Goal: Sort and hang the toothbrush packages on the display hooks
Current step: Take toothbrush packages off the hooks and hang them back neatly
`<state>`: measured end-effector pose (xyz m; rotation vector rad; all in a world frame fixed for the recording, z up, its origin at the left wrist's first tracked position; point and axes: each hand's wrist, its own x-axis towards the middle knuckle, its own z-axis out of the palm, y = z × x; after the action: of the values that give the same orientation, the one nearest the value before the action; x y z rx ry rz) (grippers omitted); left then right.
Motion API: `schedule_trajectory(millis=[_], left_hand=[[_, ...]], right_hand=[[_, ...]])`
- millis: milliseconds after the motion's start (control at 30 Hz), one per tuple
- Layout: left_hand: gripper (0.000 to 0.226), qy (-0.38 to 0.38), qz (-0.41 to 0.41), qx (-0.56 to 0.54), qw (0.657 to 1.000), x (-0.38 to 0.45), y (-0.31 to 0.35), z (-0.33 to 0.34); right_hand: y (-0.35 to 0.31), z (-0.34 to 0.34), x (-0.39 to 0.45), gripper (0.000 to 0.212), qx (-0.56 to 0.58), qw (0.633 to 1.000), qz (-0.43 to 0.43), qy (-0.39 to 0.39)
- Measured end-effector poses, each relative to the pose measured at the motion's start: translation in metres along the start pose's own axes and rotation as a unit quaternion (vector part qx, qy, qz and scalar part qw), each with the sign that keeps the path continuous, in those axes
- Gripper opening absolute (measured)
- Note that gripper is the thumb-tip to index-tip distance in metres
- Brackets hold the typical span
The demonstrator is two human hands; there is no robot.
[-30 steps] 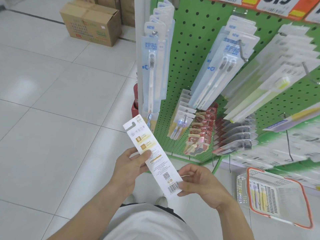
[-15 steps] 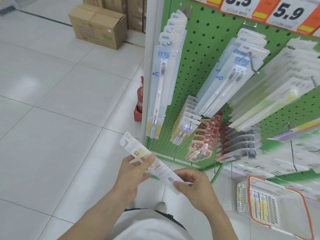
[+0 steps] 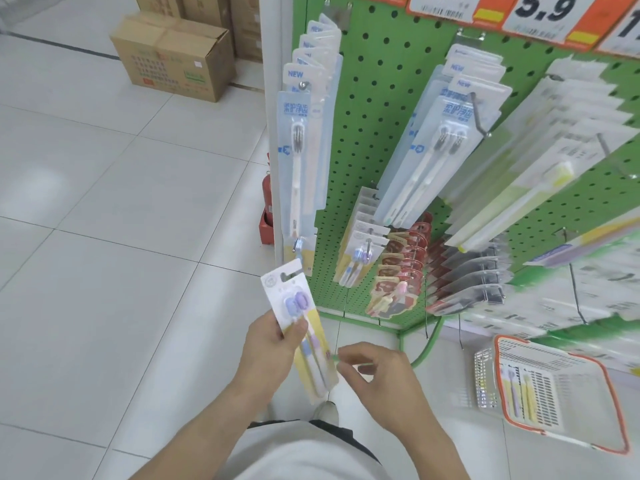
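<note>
The pack (image 3: 300,327) has been flipped (brushes now face up), pinched in the left hand (image 3: 268,348). Right hand (image 3: 377,379), at 3 o'clock, has released, fingers loosely curled. Matching hook (image 3: 369,245): 1 o'clock.

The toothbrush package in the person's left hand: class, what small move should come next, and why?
Probably lift the toothbrush package toward the matching packs on the lower hook. The left hand holds it face-up, hang slot at top; its blue and purple brushes resemble those. The right hand seems clear of it.

White tiled floor (image 3: 104,237); cardboard box (image 3: 173,60); basket (image 3: 561,393).
</note>
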<state>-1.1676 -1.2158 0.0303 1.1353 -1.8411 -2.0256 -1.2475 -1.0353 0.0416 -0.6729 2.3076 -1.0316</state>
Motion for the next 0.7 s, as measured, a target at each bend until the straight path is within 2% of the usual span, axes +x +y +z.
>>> schedule_trajectory(millis=[100,233,300,367,433,567,700], left_hand=[[0.019,-0.055,0.070,0.064,0.994,0.002,0.008,0.009],[0.039,-0.142,0.138,0.115,0.973,0.010,0.020,0.022],[0.042,-0.162,0.151,0.139,0.965,0.017,0.023,0.026],[0.043,-0.177,0.154,0.157,0.959,0.026,0.026,0.027],[0.043,-0.193,0.153,0.173,0.954,0.037,0.030,0.027],[0.041,-0.230,0.116,0.133,0.957,0.048,0.037,0.033],[0.026,-0.179,0.074,0.055,0.980,0.047,0.044,0.053]], right_hand=[[-0.008,-0.006,0.006,0.026,0.069,0.994,-0.002,0.082],[-0.023,-0.017,0.025,0.033,0.165,0.980,0.005,0.111],[-0.027,-0.018,0.038,0.024,0.158,0.978,0.003,0.134],[-0.026,-0.017,0.047,0.008,0.121,0.980,-0.016,0.155],[-0.022,-0.017,0.054,0.004,0.153,0.974,0.000,0.170],[-0.010,-0.020,0.061,0.022,0.238,0.955,0.038,0.173],[-0.004,-0.023,0.068,0.005,0.278,0.938,0.045,0.200]])
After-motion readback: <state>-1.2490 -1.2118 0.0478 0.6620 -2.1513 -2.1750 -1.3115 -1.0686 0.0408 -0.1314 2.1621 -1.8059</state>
